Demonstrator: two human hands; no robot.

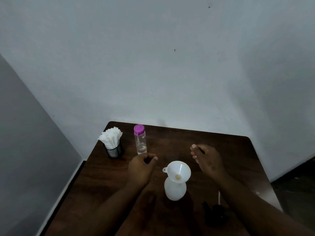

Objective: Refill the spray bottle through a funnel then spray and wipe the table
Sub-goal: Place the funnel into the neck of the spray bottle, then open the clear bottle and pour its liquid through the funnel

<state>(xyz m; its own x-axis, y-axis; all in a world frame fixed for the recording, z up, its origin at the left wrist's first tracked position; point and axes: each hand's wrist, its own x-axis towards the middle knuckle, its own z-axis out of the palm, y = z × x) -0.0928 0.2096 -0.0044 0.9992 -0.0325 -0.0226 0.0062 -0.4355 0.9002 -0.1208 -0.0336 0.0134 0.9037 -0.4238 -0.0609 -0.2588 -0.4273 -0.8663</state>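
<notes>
Funnel (179,170) sat in the white spray bottle (174,191) at lower centre, left hand (139,169) loosely curled and right hand (208,160) relaxed, both empty, so the purple-capped water bottle (140,142) likely needed uncapping and slow, centred pouring.

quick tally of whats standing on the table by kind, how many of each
bottles: 2, the clear bottle with a purple cap and the white bottle
funnel: 1
napkin holder: 1
dark thing by the near edge, too dim to name: 1
total: 5
</notes>
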